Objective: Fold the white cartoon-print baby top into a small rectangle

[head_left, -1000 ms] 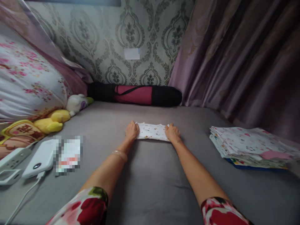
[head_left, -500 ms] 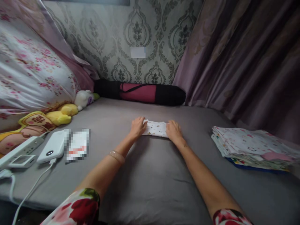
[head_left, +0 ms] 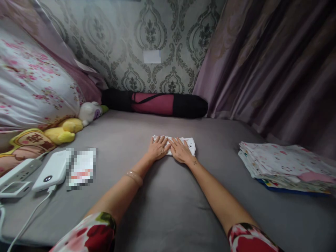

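Note:
A small folded white cloth (head_left: 191,146) with a scattered print lies on the grey bedsheet (head_left: 168,196) in front of me. My left hand (head_left: 158,147) rests flat on its left part, fingers spread and pointing away from me. Beside it, my right hand (head_left: 180,149) lies flat over the middle of the cloth, its fingers also apart. The two hands nearly meet at the fingertips and hide much of the cloth. A bangle (head_left: 134,177) circles my left forearm.
To the right sits a stack of folded printed cloths (head_left: 283,164). On the left are a power bank (head_left: 51,169) with a cable, a power strip (head_left: 25,171), a blurred-out packet (head_left: 82,168) and plush toys (head_left: 61,132). A black and red long bag (head_left: 154,104) lies along the wall.
Both hands have let go of the cloth's two ends and come together on top of it, now laid flat. The view has shifted slightly.

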Demonstrator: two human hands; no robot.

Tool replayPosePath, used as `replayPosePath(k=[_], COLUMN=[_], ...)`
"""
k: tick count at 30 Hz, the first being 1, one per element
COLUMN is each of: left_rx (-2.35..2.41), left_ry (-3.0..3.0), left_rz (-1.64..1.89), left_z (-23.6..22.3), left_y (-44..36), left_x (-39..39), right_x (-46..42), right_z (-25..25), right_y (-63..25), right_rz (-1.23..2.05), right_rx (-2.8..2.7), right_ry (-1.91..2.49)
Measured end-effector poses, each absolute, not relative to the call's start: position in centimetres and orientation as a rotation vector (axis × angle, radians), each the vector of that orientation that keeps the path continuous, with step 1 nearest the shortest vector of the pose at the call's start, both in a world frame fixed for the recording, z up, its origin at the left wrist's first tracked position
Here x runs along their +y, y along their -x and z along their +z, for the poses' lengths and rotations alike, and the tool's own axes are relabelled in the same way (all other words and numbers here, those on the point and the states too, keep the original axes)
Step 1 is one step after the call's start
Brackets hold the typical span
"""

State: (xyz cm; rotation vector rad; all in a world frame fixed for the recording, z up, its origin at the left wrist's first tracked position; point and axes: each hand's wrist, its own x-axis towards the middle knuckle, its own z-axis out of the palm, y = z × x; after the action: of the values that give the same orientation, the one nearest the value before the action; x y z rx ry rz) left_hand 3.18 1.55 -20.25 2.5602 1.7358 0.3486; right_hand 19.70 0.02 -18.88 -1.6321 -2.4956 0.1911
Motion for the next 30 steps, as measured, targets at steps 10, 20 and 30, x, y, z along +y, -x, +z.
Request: replayPosePath(k=[10, 20, 30], left_rx=[1.689, 1.766, 1.697], left_ry=[-2.510, -2.516, -2.458], left_rz=[0.093, 0.303, 0.342], left_z=[-19.4, -20.6, -21.1], left_y=[-3.1, -2.1, 1.5], left_x=[2.2, 2.4, 2.8], right_x=[0.5, 0.6, 1.1], right_z=[-18.6, -20.0, -19.5], right_y=[-20.1, -22.8, -25.4], right_rz=[0.323, 0.122, 0.216], right_rx=[-2.506, -2.326, -2.289], right_ry=[1.645, 1.881, 1.922])
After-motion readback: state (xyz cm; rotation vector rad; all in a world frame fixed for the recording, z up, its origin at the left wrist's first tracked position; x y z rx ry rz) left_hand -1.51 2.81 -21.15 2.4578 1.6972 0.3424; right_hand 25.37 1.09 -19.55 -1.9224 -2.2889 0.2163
